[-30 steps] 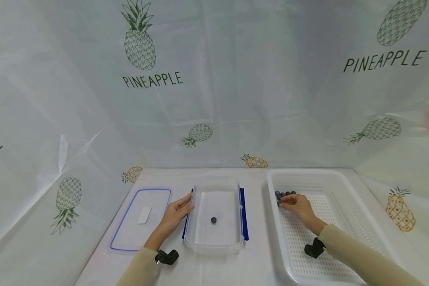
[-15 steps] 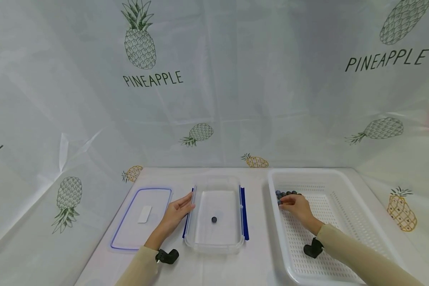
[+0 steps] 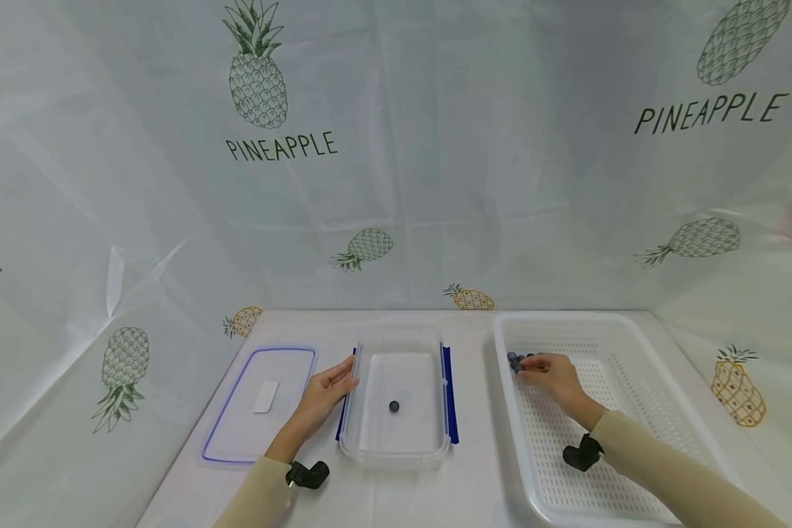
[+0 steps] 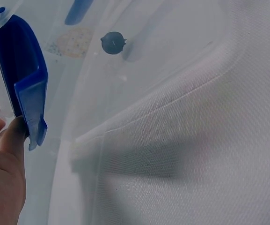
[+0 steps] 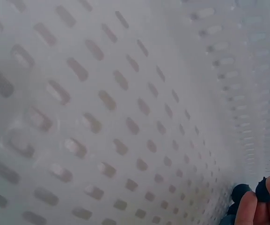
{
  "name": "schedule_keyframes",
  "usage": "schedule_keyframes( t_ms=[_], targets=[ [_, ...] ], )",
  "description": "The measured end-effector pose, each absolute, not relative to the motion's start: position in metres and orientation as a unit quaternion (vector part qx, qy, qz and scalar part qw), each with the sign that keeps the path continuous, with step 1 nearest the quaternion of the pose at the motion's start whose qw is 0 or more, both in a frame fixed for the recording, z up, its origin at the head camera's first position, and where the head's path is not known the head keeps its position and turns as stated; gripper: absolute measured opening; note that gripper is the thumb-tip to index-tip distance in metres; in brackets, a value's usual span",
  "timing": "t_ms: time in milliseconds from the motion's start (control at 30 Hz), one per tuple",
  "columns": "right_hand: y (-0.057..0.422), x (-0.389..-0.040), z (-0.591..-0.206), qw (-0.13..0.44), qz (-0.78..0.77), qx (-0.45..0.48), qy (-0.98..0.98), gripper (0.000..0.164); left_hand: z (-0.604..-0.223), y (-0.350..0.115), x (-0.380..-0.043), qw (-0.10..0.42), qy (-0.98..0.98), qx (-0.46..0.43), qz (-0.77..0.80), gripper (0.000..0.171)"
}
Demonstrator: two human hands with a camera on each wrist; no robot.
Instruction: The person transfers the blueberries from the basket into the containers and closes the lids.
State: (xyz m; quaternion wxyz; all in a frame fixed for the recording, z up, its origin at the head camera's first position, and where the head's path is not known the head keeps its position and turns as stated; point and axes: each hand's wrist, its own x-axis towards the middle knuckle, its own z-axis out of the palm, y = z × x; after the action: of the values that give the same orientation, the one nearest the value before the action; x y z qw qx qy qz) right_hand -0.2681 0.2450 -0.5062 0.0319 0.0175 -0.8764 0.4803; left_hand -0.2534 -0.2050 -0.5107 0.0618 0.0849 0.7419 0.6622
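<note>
White perforated basket (image 3: 607, 374): right side of the table (image 3: 475, 484). Clear container (image 3: 399, 433): centre, blue latch (image 4: 32, 89) at its left side. Blue-rimmed lid (image 3: 237, 433): lying flat at left. Left hand (image 3: 322, 400): thumb and fingers apart, touching the container's left edge. Right hand (image 3: 557, 381): inside the basket, fingertips pinching one held blueberry (image 5: 262, 191). Blueberry cluster (image 3: 514, 360): just beside those fingertips. Loose blueberry (image 3: 394, 406): one, on the container's floor.

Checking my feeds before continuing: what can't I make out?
- Berry pile, head view: right hand hides part.
- Berry pile, right wrist view: bottom edge cuts it off.
- Left hand, left wrist view: left edge cuts it off.
- Any print on white patch, head view: too small.
</note>
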Motion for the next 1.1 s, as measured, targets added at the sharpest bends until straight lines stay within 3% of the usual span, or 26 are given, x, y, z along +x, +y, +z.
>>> schedule_keyframes(
  t_ms=[767, 1100],
  targets=[
    [0.243, -0.254, -0.454, 0.005, 0.547, 0.022, -0.837, 0.041, -0.513, -0.206, -0.253, 0.058, 0.732, 0.093, 0.672, 0.057],
    [0.233, -0.251, -0.437, 0.001, 0.572, 0.034, -0.820, 0.042, -0.488, -0.202, -0.244, 0.087, 0.733, 0.103, 0.667, 0.057]
  ],
)
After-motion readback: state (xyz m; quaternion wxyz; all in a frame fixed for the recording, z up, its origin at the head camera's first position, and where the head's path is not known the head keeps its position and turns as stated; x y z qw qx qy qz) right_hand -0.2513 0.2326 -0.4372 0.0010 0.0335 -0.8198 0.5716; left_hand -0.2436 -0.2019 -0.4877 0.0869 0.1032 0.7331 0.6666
